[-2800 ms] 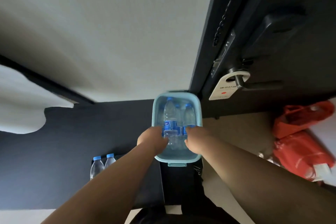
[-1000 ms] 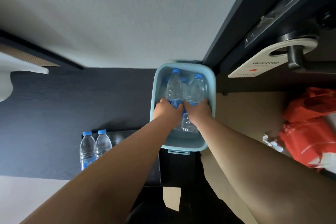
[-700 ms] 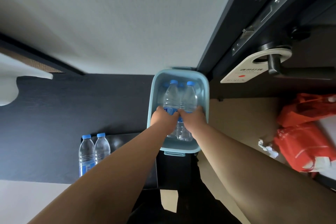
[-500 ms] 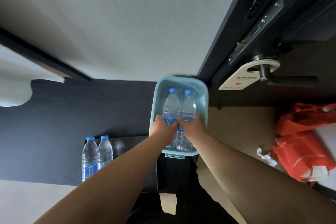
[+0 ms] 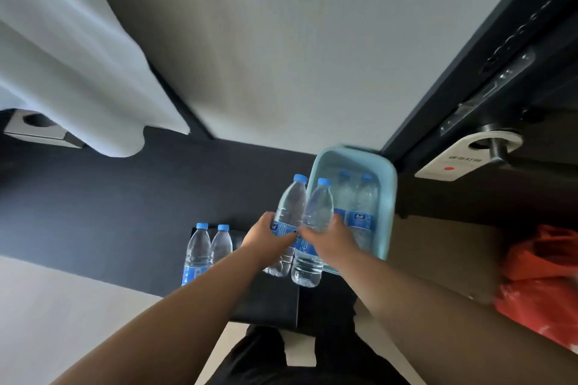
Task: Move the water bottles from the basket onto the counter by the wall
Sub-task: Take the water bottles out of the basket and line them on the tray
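At centre frame, just left of the pale blue plastic basket [image 5: 389, 197], the left hand [image 5: 266, 239] and right hand [image 5: 328, 242] each hold a clear blue-capped plastic water bottle [image 5: 291, 209], fingers curled round its labelled middle, likely the firmest hold on full, heavy, thin-walled plastic.

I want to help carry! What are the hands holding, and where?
The left hand grips the left bottle round its labelled middle; the right hand grips the right bottle likewise.
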The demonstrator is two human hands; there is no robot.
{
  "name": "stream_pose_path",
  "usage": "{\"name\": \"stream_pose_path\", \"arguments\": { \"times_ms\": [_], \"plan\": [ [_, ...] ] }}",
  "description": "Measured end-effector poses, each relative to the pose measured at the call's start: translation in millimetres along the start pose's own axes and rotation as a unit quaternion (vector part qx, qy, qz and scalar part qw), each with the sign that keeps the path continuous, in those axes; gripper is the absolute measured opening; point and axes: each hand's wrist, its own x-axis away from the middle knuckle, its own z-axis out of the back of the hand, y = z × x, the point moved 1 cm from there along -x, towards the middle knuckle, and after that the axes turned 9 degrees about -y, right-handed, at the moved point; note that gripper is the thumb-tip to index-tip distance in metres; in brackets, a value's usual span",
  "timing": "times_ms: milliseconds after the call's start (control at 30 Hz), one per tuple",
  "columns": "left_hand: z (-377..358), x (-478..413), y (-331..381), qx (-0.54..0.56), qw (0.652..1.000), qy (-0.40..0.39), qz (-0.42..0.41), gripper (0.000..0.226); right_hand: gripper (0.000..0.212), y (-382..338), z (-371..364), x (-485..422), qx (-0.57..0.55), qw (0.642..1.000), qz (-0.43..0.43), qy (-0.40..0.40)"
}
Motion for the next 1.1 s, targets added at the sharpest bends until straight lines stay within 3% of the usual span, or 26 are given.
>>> {"name": "stream_pose_path", "arguments": {
  "times_ms": [233, 567, 767, 900, 1100],
  "plan": [
    [16.0, 23.5, -73.4, 0.008, 0.998, -0.017, 0.055, 0.04, 0.083, -0.6, -62.0, 9.6, 0.065, 0.995, -0.035, -0.066],
    [14.1, 12.5, -160.5, -0.041, 0.99, 0.027, 0.129, 0.059, 0.075, 22.7, -147.0, -14.2, 0.071, 0.984, -0.115, -0.114],
    [8.8, -0.3, -173.0, -0.122, 0.982, 0.066, 0.129, 0.061, 0.084, 43.6, -174.0, -35.1, 0.002, 0.978, -0.169, -0.126],
    [0.9, -6.5, -176.8, -0.164, 0.974, 0.067, 0.144, 0.061, 0.072, 51.8, -179.3, -44.5, -0.02, 0.976, -0.172, -0.131],
    [-5.9, -12.2, -179.8, -0.184, 0.966, 0.068, 0.17, 0.06, 0.075, 50.6, -184.7, -53.9, 0.0, 0.972, -0.182, -0.146]
  ]
}}
